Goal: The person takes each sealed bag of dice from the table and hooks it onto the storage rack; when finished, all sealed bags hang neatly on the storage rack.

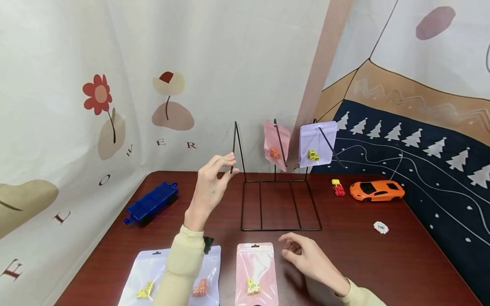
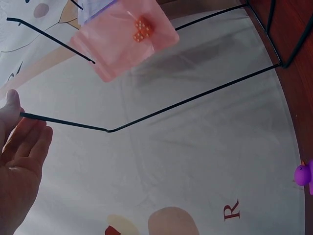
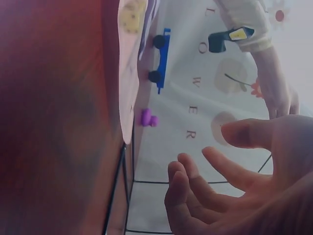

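Observation:
My left hand (image 1: 210, 182) is at the tip of the left prong of a black wire rack (image 1: 281, 230), pinching it between thumb and fingers (image 2: 40, 139). Hanging on the rack's middle prong is a pink pouch (image 1: 269, 136) with orange dice. A lilac pouch (image 1: 324, 138) with yellow dice hangs from the right prong. My right hand (image 1: 306, 257) hovers low in front of the rack with loosely bent fingers, holding nothing. Beside it on the table lies a pink pouch (image 1: 255, 259) with yellow dice. Two lilac pouches, partly behind my left sleeve, show yellow dice (image 1: 145, 290) and orange dice (image 1: 200, 288).
A blue toy trailer (image 1: 153, 202) stands at the table's left. To the right are a small red and yellow toy car (image 1: 337, 188), an orange car (image 1: 377, 191) and a white chip (image 1: 380, 227). A purple toy bird (image 2: 302, 175) shows in the wrist views. Printed cloth walls the back.

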Tool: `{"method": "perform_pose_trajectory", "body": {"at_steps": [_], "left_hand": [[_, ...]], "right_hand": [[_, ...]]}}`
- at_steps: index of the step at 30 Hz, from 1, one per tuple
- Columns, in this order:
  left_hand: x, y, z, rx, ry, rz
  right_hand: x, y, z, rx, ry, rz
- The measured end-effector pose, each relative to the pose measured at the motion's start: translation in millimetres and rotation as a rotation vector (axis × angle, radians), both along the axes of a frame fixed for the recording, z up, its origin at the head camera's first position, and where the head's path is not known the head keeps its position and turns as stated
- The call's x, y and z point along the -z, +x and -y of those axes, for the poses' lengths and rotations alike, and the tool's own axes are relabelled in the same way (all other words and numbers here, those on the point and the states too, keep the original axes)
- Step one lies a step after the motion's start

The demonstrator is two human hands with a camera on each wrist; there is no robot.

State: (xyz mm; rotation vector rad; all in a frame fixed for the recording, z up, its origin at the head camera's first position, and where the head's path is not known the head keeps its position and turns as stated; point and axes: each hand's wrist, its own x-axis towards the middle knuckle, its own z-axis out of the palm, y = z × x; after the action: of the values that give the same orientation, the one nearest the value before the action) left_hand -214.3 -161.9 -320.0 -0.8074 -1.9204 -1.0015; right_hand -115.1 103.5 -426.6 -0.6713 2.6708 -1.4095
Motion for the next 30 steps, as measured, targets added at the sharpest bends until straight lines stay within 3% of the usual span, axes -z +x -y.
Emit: {"method": "perform_pose_trajectory", "body": {"at_steps": [12, 18, 24, 30], "left_hand": [[0.9, -2.2, 0.6, -0.003, -0.002, -0.028], [2.3, -2.7, 0.6, 0.005, -0.003, -0.027], [0.9, -1.7, -0.4, -0.002, -0.001, -0.008], [1.6, -1.1, 0.0, -0.005, -0.001, -0.001]], "right_hand": [[17.2, 12.5, 4, -0.171, 0.019, 0.067], [25.7, 16.7, 4, -0.253, 0.01, 0.186], [34.3, 19.0, 7, -0.339, -0.08, 0.262], [40.0, 17.8, 10, -0.343, -0.136, 0.373]]}}
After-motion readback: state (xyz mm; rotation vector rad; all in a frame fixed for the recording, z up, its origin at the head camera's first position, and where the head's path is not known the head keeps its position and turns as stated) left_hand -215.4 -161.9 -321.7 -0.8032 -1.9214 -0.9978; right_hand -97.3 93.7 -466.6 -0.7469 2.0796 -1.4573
